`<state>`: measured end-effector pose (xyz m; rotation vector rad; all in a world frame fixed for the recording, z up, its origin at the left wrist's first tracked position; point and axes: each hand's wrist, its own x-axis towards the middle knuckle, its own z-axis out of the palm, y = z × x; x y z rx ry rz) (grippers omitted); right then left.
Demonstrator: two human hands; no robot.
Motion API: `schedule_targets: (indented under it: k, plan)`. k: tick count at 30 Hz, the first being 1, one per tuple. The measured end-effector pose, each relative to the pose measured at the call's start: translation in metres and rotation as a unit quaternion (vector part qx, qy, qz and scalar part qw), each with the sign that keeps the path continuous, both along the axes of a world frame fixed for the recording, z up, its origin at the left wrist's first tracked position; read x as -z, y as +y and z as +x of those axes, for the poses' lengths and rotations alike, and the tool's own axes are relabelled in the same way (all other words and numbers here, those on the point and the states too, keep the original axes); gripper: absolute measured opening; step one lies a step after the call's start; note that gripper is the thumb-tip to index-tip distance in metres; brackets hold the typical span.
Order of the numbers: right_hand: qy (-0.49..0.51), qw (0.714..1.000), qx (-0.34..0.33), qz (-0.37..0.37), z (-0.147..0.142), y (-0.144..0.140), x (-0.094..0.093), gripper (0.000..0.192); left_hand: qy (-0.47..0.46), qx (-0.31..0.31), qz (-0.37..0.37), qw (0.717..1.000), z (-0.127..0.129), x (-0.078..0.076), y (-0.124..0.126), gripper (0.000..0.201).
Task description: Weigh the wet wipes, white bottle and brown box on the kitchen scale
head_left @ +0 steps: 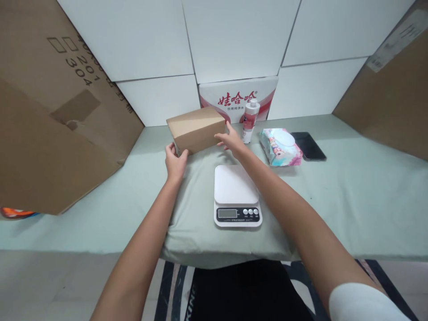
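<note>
Both hands grasp a brown cardboard box [196, 128] at the far side of the bench [368, 196]: the left hand [175, 161] holds its near left corner, the right hand [230, 141] its right end. A white kitchen scale [236, 195] lies just before the box, between the forearms.

box [195, 128] brown | scale [236, 194] white | cloth [351, 196] pale green | phone [308, 146] black
</note>
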<state>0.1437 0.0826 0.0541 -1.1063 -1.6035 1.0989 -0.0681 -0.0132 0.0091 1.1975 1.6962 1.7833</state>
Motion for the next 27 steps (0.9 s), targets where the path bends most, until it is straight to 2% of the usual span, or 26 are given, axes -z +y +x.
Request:
schedule_targets:
  k: [2,3,5,7,8,10,12,13,15,17,19,22,24,27]
  plan:
    - [0.04,0.998,0.003,-0.054,0.005,-0.009,-0.007,0.097,-0.002,-0.038,-0.011,0.999,0.0,-0.002,0.004,0.056]
    - [0.049,0.998,0.032,-0.038,0.012,-0.014,-0.01,0.092,-0.001,-0.059,-0.004,0.998,0.003,-0.003,0.003,0.055]
    - [0.053,0.987,0.133,0.075,0.033,-0.024,-0.01,0.075,0.015,-0.086,0.045,0.995,0.016,-0.008,-0.007,0.049]
    - [0.023,0.955,0.241,0.17,0.055,-0.022,-0.007,0.067,0.052,-0.074,0.114,0.989,0.035,-0.014,-0.02,0.039]
    - [-0.002,0.942,0.279,0.186,0.064,-0.017,-0.004,0.07,0.068,-0.053,0.138,0.987,0.045,-0.016,-0.024,0.035]
    - [-0.054,0.936,0.31,0.16,0.073,-0.002,0.003,0.083,0.088,0.007,0.152,0.984,0.064,-0.019,-0.026,0.029]
    - [-0.089,0.943,0.305,0.1,0.074,0.015,0.01,0.089,0.082,0.085,0.119,0.986,0.078,-0.019,-0.017,0.026]
    - [-0.096,0.947,0.298,0.072,0.072,0.022,0.014,0.085,0.064,0.125,0.086,0.986,0.083,-0.017,-0.009,0.024]
    - [-0.095,0.95,0.293,0.042,0.067,0.03,0.022,0.07,0.012,0.197,-0.002,0.98,0.089,-0.013,0.008,0.019]
    - [-0.095,0.95,0.295,0.046,0.064,0.033,0.029,0.053,-0.031,0.238,-0.073,0.968,0.09,-0.007,0.022,0.014]
    - [-0.102,0.949,0.289,0.071,0.065,0.032,0.034,0.045,-0.045,0.256,-0.097,0.961,0.088,-0.003,0.03,0.012]
    - [-0.103,0.956,0.251,0.113,0.071,0.02,0.029,0.045,-0.05,0.265,-0.084,0.959,0.083,0.0,0.03,0.012]
    - [-0.079,0.969,0.188,0.14,0.076,0.0,0.018,0.049,-0.052,0.262,-0.084,0.96,0.081,0.0,0.029,0.013]
    - [-0.032,0.984,0.049,0.168,0.089,-0.047,-0.001,0.051,-0.045,0.26,-0.084,0.961,0.081,0.0,0.028,0.012]
